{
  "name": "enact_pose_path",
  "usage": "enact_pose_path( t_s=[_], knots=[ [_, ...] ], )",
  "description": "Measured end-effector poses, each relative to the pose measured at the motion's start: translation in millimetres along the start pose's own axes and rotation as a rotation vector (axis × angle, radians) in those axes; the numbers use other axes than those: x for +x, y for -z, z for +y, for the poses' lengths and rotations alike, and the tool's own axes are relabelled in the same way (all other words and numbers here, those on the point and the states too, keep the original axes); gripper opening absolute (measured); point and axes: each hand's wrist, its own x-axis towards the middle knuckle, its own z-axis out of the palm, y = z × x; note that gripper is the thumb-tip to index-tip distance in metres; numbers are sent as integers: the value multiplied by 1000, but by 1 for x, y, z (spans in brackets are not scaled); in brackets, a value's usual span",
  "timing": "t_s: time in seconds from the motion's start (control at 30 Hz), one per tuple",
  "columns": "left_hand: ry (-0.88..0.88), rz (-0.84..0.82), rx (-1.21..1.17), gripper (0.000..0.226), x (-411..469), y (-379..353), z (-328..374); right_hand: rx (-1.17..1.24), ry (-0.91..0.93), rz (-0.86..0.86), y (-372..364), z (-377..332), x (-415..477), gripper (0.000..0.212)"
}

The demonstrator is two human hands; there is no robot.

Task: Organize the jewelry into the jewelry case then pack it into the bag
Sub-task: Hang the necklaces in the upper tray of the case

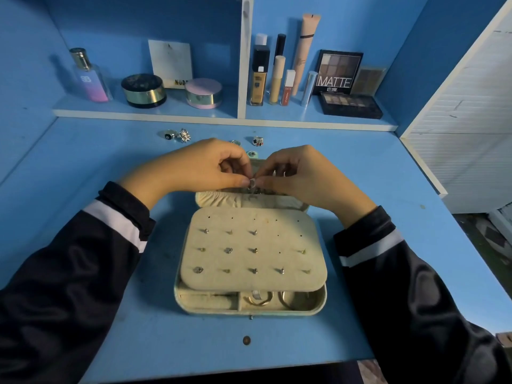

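In the head view, the left hand point(194, 167) and the right hand point(302, 173) meet over the far end of the open jewelry case point(210, 313). Both are curled tight, pinching one small silver piece point(252, 183) between thumb and fingertips (an earring or its back, too small to tell). The case sits mid-counter. Its stud panel point(266, 236) carries rows of studs, and hoops point(260, 299) lie in the near compartments under it. Loose rings point(258, 140) wait on the counter point(110, 314) beyond the hands, just near of the shelf point(144, 113). No bag shows.

The likeliest slip is the piece popping free of so fine a grip. It could drop into the gathered pocket point(216, 199) below or skitter off unseen. A sleeve dragging across the panel could also knock studs loose.
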Motion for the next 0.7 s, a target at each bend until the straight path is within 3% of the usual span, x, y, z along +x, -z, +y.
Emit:
enact_pose_path(
  t_s=[0.2, 0.47, 0.7],
  knots=[
    [-48, 154, -175, 14, 13, -8, 1, 246, -29, 99, 15, 8, -1, 5],
    [-63, 73, -342, 38, 23, -22, 13, 476, -2, 205, 25, 5, -3, 5],
    [-60, 89, -371, 13, 24, -26, 12, 510, -30, 240, 28, 8, -3, 6]
  ],
)
